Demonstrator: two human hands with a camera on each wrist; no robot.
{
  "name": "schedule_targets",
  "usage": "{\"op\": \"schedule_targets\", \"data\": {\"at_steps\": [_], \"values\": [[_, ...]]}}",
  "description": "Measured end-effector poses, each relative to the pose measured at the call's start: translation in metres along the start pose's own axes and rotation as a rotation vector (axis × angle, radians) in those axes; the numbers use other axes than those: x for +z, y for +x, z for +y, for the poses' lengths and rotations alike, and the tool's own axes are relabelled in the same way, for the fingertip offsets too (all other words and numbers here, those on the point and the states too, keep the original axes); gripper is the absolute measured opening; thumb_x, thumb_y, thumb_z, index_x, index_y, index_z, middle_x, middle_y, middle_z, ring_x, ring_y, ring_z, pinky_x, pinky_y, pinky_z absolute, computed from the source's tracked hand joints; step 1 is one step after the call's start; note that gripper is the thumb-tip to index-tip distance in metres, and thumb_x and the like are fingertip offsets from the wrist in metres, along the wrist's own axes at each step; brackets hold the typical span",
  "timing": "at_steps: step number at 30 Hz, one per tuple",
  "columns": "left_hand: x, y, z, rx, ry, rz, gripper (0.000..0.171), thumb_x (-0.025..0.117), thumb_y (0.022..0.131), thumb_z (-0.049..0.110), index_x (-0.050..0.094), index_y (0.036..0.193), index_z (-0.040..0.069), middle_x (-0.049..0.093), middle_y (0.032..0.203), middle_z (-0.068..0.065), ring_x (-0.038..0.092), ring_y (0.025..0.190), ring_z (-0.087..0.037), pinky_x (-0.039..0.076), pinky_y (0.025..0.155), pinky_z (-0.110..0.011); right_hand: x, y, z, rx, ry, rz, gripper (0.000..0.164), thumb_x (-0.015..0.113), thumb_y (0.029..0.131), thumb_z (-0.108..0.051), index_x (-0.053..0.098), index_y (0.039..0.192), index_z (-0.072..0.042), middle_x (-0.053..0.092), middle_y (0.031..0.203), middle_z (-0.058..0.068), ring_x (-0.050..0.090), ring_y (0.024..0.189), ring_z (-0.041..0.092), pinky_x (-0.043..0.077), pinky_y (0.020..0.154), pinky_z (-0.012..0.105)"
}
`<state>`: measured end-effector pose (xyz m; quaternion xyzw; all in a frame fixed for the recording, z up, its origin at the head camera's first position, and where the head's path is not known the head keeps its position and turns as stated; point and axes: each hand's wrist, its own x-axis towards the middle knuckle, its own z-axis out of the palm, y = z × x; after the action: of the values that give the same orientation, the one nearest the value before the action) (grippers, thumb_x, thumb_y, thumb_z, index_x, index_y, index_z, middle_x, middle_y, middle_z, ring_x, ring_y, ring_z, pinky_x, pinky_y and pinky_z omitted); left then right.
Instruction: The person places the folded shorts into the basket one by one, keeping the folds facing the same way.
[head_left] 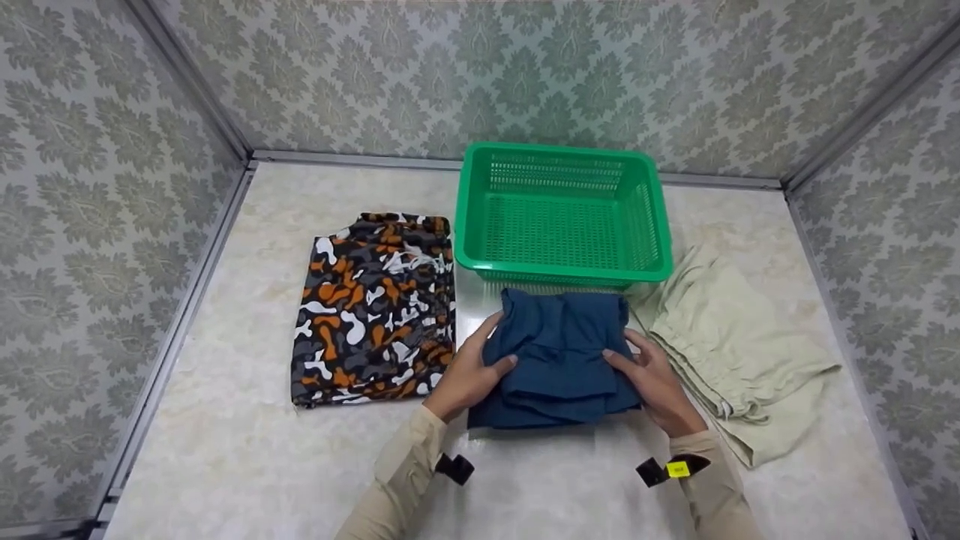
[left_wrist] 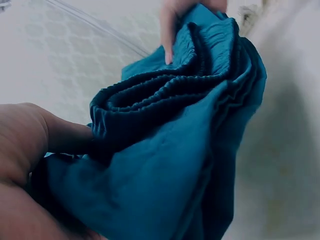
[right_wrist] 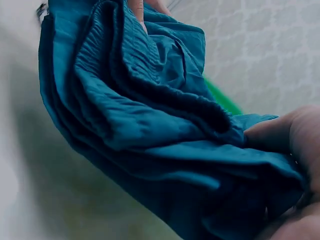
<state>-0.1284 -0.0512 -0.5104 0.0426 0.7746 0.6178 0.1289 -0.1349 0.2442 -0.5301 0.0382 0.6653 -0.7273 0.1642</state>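
A folded blue garment with a gathered elastic waistband, which looks like shorts (head_left: 559, 360), is between both hands in the head view. My left hand (head_left: 476, 375) grips its left side, thumb on top and fingers beneath. The right hand (head_left: 652, 379) grips the opposite side the same way. In the left wrist view the folded layers of the blue shorts (left_wrist: 150, 155) and their ruffled waistband show close up. The right wrist view shows the blue shorts (right_wrist: 150, 135) bunched in several layers, with the right thumb (right_wrist: 272, 135) pressed on them. The fingers underneath are mostly hidden.
Just beyond the blue shorts stands a green plastic basket (head_left: 562, 266) with nothing in it. Folded camouflage-print bottoms (head_left: 375, 315) lie on the left of the table (head_left: 240, 450). Beige bottoms (head_left: 742, 337) with a drawstring lie at the right. Patterned walls (head_left: 420, 82) enclose the table.
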Motion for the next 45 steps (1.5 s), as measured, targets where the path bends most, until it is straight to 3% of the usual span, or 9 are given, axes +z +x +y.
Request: {"op": "schedule_targets", "data": {"at_steps": [6, 11, 16, 22, 28, 33, 37, 41, 45], "values": [[-0.014, 0.022, 0.031, 0.073, -0.083, 0.028, 0.074, 0.069, 0.094, 0.007, 0.034, 0.159, 0.009, 0.031, 0.163, -0.013, 0.024, 0.151, -0.029, 0.019, 0.122, -0.046, -0.003, 0.006, -0.049, -0.026, 0.009, 0.011, 0.072, 0.066, 0.100, -0.017, 0.027, 0.160, -0.006, 0.032, 0.161, 0.013, 0.044, 0.140, 0.021, 0.047, 0.105, 0.030], [-0.029, 0.064, 0.057, 0.078, -0.108, 0.090, 0.079, 0.072, 0.093, 0.008, 0.031, 0.161, 0.016, 0.028, 0.165, -0.008, 0.022, 0.152, -0.026, 0.022, 0.121, -0.044, -0.007, 0.039, -0.094, 0.067, 0.094, 0.000, 0.086, 0.063, 0.102, -0.020, 0.004, 0.165, -0.018, 0.007, 0.170, 0.006, 0.022, 0.152, 0.022, 0.035, 0.115, 0.033], [-0.042, 0.113, 0.074, 0.118, -0.120, 0.097, 0.071, 0.066, 0.099, 0.012, 0.034, 0.159, 0.032, 0.026, 0.165, 0.005, 0.019, 0.153, -0.018, 0.024, 0.121, -0.043, -0.013, 0.091, -0.124, 0.129, 0.157, 0.009, 0.085, 0.062, 0.102, -0.019, 0.006, 0.164, -0.030, 0.008, 0.170, 0.005, 0.025, 0.151, 0.025, 0.035, 0.116, 0.038], [-0.053, 0.168, 0.086, 0.003, -0.090, -0.035, 0.052, 0.065, 0.101, 0.027, 0.051, 0.150, 0.018, 0.042, 0.157, 0.000, 0.033, 0.147, -0.017, 0.035, 0.116, -0.037, -0.016, 0.152, -0.141, 0.185, 0.128, 0.073, 0.085, 0.060, 0.102, -0.019, 0.003, 0.164, -0.031, -0.002, 0.171, -0.001, 0.010, 0.155, 0.019, 0.024, 0.121, 0.036], [-0.052, 0.207, 0.083, -0.085, -0.057, -0.033, 0.062, 0.067, 0.097, 0.007, 0.043, 0.154, 0.011, 0.036, 0.161, -0.005, 0.027, 0.151, -0.022, 0.037, 0.115, -0.038, -0.015, 0.186, -0.135, 0.222, -0.051, 0.150, 0.081, 0.057, 0.102, -0.019, 0.007, 0.165, -0.026, 0.002, 0.171, 0.003, 0.013, 0.154, 0.021, 0.023, 0.121, 0.038], [-0.040, 0.223, 0.065, -0.105, 0.084, -0.034, 0.065, 0.063, 0.096, -0.002, 0.040, 0.156, 0.010, 0.036, 0.161, -0.006, 0.029, 0.150, -0.023, 0.039, 0.113, -0.038, -0.013, 0.197, -0.116, 0.211, -0.236, 0.188, 0.072, 0.054, 0.100, -0.010, 0.021, 0.164, -0.021, 0.021, 0.167, 0.011, 0.038, 0.143, 0.025, 0.037, 0.113, 0.043], [-0.030, 0.228, 0.050, -0.141, 0.246, -0.049, 0.065, 0.054, 0.097, -0.005, 0.035, 0.157, 0.009, 0.035, 0.162, -0.007, 0.030, 0.149, -0.024, 0.039, 0.113, -0.038, -0.014, 0.201, -0.100, 0.202, -0.402, 0.215, 0.067, 0.050, 0.099, -0.004, 0.028, 0.161, -0.016, 0.030, 0.162, 0.014, 0.052, 0.106, 0.018, 0.044, 0.088, 0.031], [-0.022, 0.225, 0.045, -0.193, 0.496, -0.054, 0.054, 0.052, 0.100, 0.002, 0.040, 0.153, 0.005, 0.033, 0.161, -0.014, 0.036, 0.145, -0.032, 0.042, 0.110, -0.044, -0.016, 0.202, -0.093, 0.165, -0.543, 0.208, 0.064, 0.039, 0.097, 0.001, 0.028, 0.160, -0.007, 0.036, 0.156, 0.020, 0.035, 0.069, 0.015, 0.033, 0.066, 0.031], [-0.011, 0.217, 0.051, -0.136, 0.830, -0.012, 0.051, 0.063, 0.099, 0.015, 0.049, 0.147, 0.003, 0.021, 0.164, -0.020, 0.036, 0.142, -0.041, 0.045, 0.106, -0.050, -0.012, 0.198, -0.095, 0.036, -0.800, 0.157, 0.059, 0.040, 0.100, -0.003, 0.026, 0.158, 0.001, 0.031, 0.158, 0.025, 0.055, 0.098, 0.029, 0.044, 0.087, 0.040]]}}
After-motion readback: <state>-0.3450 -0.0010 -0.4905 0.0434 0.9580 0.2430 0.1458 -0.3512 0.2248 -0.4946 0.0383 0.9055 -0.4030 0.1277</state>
